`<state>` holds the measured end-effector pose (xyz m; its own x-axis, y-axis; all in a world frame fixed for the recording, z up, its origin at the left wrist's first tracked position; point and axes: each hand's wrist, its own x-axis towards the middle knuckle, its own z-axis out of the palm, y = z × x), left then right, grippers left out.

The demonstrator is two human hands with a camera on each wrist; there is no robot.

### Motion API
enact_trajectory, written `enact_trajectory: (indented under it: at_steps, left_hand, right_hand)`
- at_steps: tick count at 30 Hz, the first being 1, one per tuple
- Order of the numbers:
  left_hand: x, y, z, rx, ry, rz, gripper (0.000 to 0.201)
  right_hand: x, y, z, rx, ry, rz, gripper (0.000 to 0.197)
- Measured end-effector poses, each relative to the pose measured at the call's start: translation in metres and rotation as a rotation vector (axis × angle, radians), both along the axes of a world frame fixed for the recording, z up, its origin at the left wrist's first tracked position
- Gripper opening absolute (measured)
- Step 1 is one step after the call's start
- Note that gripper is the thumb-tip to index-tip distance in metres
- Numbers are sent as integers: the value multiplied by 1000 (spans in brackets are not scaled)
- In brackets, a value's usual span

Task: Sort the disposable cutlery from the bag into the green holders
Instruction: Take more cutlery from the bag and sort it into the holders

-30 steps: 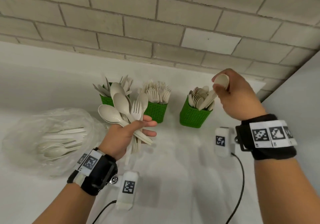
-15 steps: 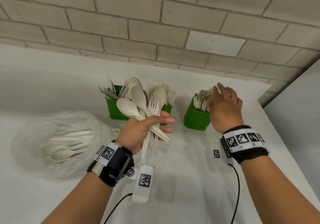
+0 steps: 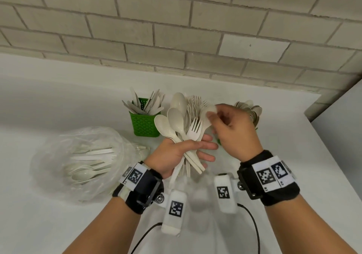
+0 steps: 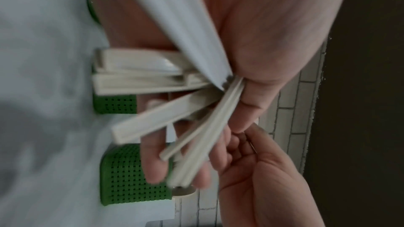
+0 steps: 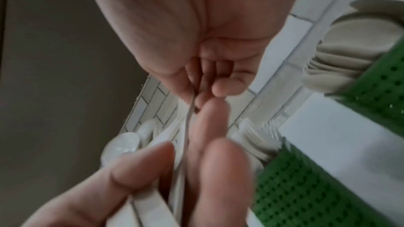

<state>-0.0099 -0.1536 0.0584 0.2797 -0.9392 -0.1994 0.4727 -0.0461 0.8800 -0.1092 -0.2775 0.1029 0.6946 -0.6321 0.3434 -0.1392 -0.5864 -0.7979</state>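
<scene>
My left hand (image 3: 205, 151) grips a fanned bunch of beige spoons and forks (image 3: 182, 124) by their handles (image 4: 174, 84), held upright in front of the holders. My right hand (image 3: 212, 112) pinches the bowl of one spoon (image 3: 209, 109) at the bunch's right side; the right wrist view shows its thin edge (image 5: 188, 118) between thumb and fingers. The left green holder (image 3: 144, 125) has knives. The right holder's spoons (image 3: 252, 108) show behind my right hand. The middle holder (image 5: 295, 187) has forks. A clear bag (image 3: 58, 155) with more cutlery lies on the left.
The white counter (image 3: 58, 224) ends at a brick wall (image 3: 176, 28) behind the holders and at an edge on the right. Cables and white wrist camera units (image 3: 174, 210) hang below both hands.
My right hand left the spoon holder, moved left to the bunch and took hold of a spoon's bowl. My left hand with the bunch shifted right, toward the middle.
</scene>
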Motion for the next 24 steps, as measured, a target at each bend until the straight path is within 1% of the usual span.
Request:
enact_trajectory:
  at_steps: [3, 5, 6, 7, 8, 10, 11, 12, 13, 14, 15, 17, 18, 20, 22, 24]
  left_hand:
    - [3, 0, -7, 45, -65, 106, 21]
    - [5, -1, -11, 95, -154, 192, 19]
    - [6, -2, -13, 105, -215, 229, 18]
    - [7, -1, -14, 104, -266, 247, 18]
    - [8, 0, -13, 102, -303, 252, 17]
    - [9, 3, -11, 88, -338, 222, 17]
    - [9, 4, -10, 81, -363, 187, 19]
    - [8, 4, -7, 79, -399, 148, 21]
    - [7, 4, -5, 76, -432, 118, 23]
    - [4, 4, -3, 72, -454, 96, 26]
    - [2, 4, -2, 62, -458, 82, 26]
    - [2, 3, -3, 43, -459, 59, 15]
    - [3, 4, -3, 26, -462, 48, 11]
    - [6, 8, -5, -12, -444, 36, 13]
    - [10, 12, -7, -24, -423, 79, 14]
    - [12, 16, -7, -39, -420, 110, 16]
  right_hand:
    - [2, -5, 1, -211, -129, -209, 15]
    - [2, -4, 7, -308, -195, -260, 18]
    - [1, -5, 10, -345, -199, -267, 19]
    - [-1, -5, 15, -359, -184, -242, 19]
    - [-5, -5, 20, -326, -163, -173, 18]
    - [-10, -1, 31, -121, -93, 85, 15]
    - [-10, 3, 35, -32, -41, 207, 17]
    - [-9, 8, 36, -10, 16, 282, 23]
    - [-5, 11, 34, -49, 74, 314, 31]
    - [-1, 14, 31, -123, 126, 321, 37]
    - [3, 16, 29, -200, 158, 315, 38]
    - [7, 16, 26, -282, 154, 295, 29]
    - [7, 15, 25, -278, 133, 293, 22]
    - [5, 15, 25, -254, 93, 280, 13]
    - [3, 11, 25, -230, 43, 214, 8]
    - [2, 6, 25, -146, -2, 162, 8]
